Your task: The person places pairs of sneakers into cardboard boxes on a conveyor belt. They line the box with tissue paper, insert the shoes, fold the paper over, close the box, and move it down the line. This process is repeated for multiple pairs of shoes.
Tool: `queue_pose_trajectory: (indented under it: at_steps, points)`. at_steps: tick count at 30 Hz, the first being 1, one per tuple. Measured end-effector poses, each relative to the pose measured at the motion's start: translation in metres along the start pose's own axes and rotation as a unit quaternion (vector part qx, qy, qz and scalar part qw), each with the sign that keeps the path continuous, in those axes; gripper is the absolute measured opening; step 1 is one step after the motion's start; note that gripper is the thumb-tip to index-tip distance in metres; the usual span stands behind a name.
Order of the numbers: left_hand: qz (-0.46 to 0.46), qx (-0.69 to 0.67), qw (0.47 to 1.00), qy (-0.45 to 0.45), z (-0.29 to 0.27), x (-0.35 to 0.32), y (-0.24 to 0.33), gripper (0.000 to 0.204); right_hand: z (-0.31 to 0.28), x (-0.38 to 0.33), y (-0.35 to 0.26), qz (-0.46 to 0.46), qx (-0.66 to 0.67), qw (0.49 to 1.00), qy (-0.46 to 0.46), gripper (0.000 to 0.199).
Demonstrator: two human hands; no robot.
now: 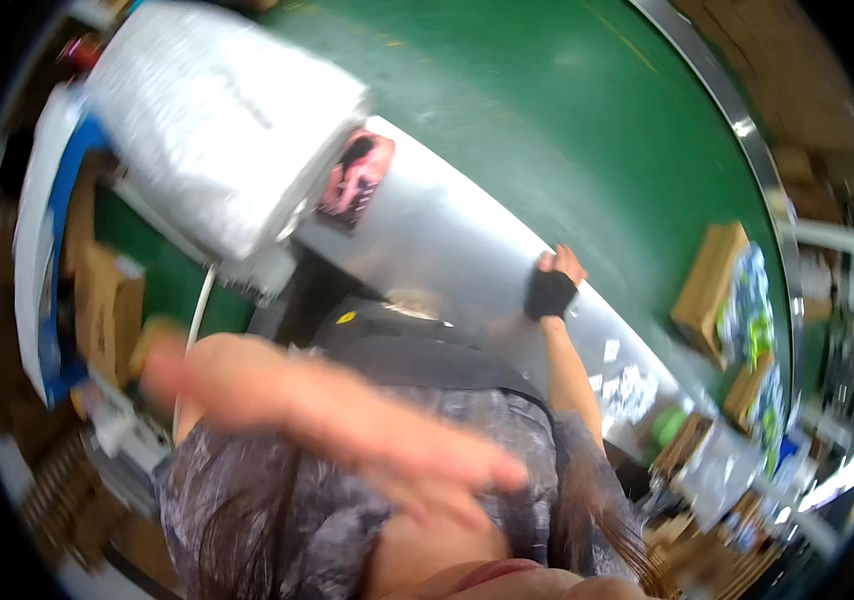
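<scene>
My right hand [555,288], in a black fingerless glove, rests on the far edge of a shiny metal table [447,225]. Its bare fingers lie apart over that edge, with nothing seen in them. Bent across my chest, close to the camera, my left hand [447,465] is smeared by motion; its fingers cannot be read, and no object shows in it. A pink and black printed packet [357,180] lies on the table's left part, beside a large white plastic-wrapped bundle [232,125].
Cardboard boxes [107,310] and a blue-and-white rack-like thing [52,250] stand at the left. Scraps of white paper [630,392] and a green round thing [667,426] sit at the table's right end. Boxes with bagged goods [712,295] stand farther right on the green floor [547,90].
</scene>
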State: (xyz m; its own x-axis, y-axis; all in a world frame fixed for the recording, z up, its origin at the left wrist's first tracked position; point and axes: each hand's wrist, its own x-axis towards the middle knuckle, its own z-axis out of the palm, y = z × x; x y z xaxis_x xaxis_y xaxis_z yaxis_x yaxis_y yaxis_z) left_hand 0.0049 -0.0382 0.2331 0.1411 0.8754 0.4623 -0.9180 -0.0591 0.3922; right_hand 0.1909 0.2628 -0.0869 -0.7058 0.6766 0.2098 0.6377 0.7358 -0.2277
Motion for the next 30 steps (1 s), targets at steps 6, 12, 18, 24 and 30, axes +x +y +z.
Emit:
queue_pose_trajectory:
  at_steps: [6,12,18,24,30]
  points:
    - [0.036,0.039,0.960,-0.275,-0.007,0.053,-0.027,0.131,0.001,0.001,0.002,0.038,-0.036,0.992,0.119,0.035]
    - [-0.132,-0.030,0.961,-0.241,-0.080,0.095,-0.028,0.112,-0.026,-0.036,-0.020,0.082,0.000,0.990,0.112,0.030]
    - [-0.268,0.125,0.911,0.288,-0.161,0.084,-0.071,0.047,-0.074,-0.074,0.081,0.328,-0.183,0.921,0.103,0.033]
    - [-0.362,0.188,0.820,0.401,-0.220,0.065,-0.146,0.039,-0.097,-0.073,0.104,0.095,-0.288,0.913,-0.272,0.022]
    - [-0.299,0.045,0.869,0.392,-0.221,0.101,-0.219,0.041,-0.102,-0.061,0.005,0.092,0.403,0.910,0.016,0.034]
